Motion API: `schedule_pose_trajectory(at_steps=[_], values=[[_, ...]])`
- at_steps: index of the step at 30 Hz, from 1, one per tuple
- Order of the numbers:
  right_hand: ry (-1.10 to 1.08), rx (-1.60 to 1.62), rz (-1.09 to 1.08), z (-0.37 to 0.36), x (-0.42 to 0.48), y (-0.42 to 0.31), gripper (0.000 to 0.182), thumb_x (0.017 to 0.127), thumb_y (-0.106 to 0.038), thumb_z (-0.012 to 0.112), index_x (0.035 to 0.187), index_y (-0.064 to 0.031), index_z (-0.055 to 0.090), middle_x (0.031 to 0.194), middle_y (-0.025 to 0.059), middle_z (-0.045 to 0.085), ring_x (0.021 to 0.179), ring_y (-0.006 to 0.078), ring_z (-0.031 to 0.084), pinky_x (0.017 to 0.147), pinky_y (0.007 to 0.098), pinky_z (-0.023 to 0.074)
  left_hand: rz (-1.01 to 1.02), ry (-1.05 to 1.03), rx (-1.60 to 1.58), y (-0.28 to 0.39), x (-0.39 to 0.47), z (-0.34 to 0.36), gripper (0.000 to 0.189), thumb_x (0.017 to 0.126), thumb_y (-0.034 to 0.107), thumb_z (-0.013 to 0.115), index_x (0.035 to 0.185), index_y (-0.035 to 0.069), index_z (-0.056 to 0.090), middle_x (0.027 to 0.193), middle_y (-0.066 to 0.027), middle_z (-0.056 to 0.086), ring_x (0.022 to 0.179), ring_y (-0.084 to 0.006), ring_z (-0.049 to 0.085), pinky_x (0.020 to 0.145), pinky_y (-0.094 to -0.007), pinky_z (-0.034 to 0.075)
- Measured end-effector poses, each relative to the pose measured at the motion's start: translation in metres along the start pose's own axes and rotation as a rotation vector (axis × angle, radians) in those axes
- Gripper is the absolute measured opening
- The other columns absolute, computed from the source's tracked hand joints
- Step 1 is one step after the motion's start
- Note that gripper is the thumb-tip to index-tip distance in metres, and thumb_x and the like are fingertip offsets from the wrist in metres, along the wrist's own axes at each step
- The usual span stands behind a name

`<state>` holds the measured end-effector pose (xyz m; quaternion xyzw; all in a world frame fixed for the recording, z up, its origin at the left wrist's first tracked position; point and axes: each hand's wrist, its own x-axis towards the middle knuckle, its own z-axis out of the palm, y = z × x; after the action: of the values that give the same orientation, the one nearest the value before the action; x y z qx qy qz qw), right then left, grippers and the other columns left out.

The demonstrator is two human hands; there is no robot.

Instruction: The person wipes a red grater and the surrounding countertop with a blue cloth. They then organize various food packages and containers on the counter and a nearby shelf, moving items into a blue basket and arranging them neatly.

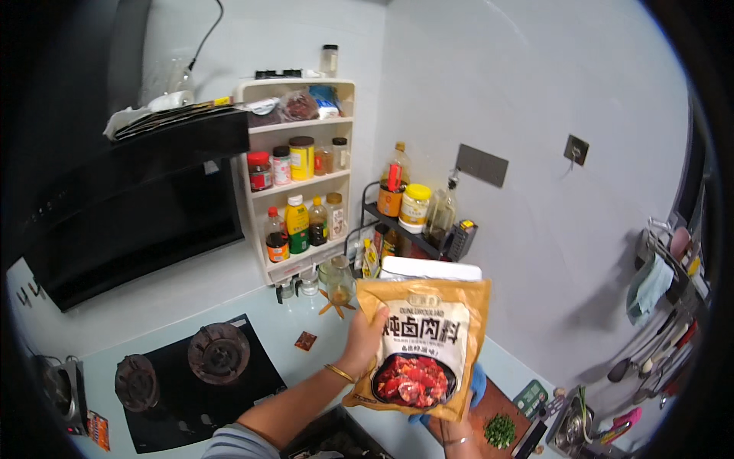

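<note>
A large yellow-brown food packet (424,344), with writing and a picture of red meat pieces in a dark bowl, is held up before me over the counter. My left hand (367,333) grips its left edge, thumb on the front. At its lower right corner is my right hand (460,427), its fingers mostly hidden behind the packet, so its hold cannot be made out. Beyond the packet's top edge shows a white, flat-edged object (430,268). Chopped green herbs (500,431) lie on a brown cutting board (498,401) beside my right hand.
A black gas hob (178,421) with two burners lies left. Behind stand a white spice shelf (301,186), a glass jar (339,281) and a black rack (404,229) of bottles. A small dark red sachet (305,341) lies on the counter. A metal sink basin (573,424) is at right.
</note>
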<state>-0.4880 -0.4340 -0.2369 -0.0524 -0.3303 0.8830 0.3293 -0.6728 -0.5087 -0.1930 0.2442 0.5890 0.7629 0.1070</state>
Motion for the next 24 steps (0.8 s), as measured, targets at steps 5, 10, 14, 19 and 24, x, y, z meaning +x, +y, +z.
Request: schedule_pose_trajectory(at_steps=[5,10,14,19,24], values=[[0.388,0.01,-0.045,0.005,0.034,-0.004,0.033,0.088,-0.03,0.051,0.105,-0.0017,0.054,0.092,0.0108,0.06,0.081,0.0224,0.059,0.07,0.033,0.0502,-0.269,-0.129,-0.413,0.01,-0.005,-0.018,0.028,0.092,0.015,0.046,0.115,-0.001,0.045,0.104,-0.0082,0.057,0.085,-0.0159,0.058,0.077,-0.0295,0.048],[0.554,-0.406,-0.315,-0.023,0.01,-0.036,0.026,0.089,-0.025,0.052,0.099,-0.0003,0.056,0.083,0.006,0.059,0.073,0.0125,0.054,0.07,0.0271,0.0466,-0.332,-0.019,-0.474,0.021,-0.022,-0.026,0.032,0.093,0.021,0.045,0.115,-0.002,0.045,0.106,-0.0094,0.057,0.09,-0.0172,0.058,0.076,-0.0305,0.05],[0.264,-1.175,-0.217,0.051,0.012,-0.006,0.019,0.085,-0.015,0.055,0.094,0.0018,0.056,0.092,0.0124,0.056,0.081,0.0197,0.052,0.073,0.0324,0.043,-0.357,0.078,-0.575,-0.019,-0.051,-0.022,0.034,0.093,0.024,0.046,0.116,-0.001,0.045,0.106,-0.0085,0.056,0.091,-0.0169,0.057,0.076,-0.0313,0.05],[-0.205,-1.416,-0.548,-0.057,0.003,0.106,0.017,0.083,-0.004,0.049,0.099,-0.0012,0.052,0.093,0.0093,0.05,0.088,0.0226,0.048,0.076,0.0348,0.0415,-0.325,-0.157,-0.215,-0.018,-0.069,0.011,0.035,0.093,0.026,0.044,0.117,0.001,0.043,0.109,-0.012,0.055,0.094,-0.0222,0.057,0.082,-0.0363,0.048],[-0.415,-1.808,-0.364,0.004,-0.023,0.077,0.019,0.082,-0.006,0.052,0.099,0.0013,0.053,0.089,0.0119,0.056,0.079,0.0237,0.055,0.075,0.0305,0.047,-0.624,-0.068,-0.806,-0.034,-0.07,-0.03,0.035,0.094,0.027,0.041,0.117,0.001,0.043,0.111,-0.0135,0.055,0.099,-0.0256,0.056,0.086,-0.0397,0.047]])
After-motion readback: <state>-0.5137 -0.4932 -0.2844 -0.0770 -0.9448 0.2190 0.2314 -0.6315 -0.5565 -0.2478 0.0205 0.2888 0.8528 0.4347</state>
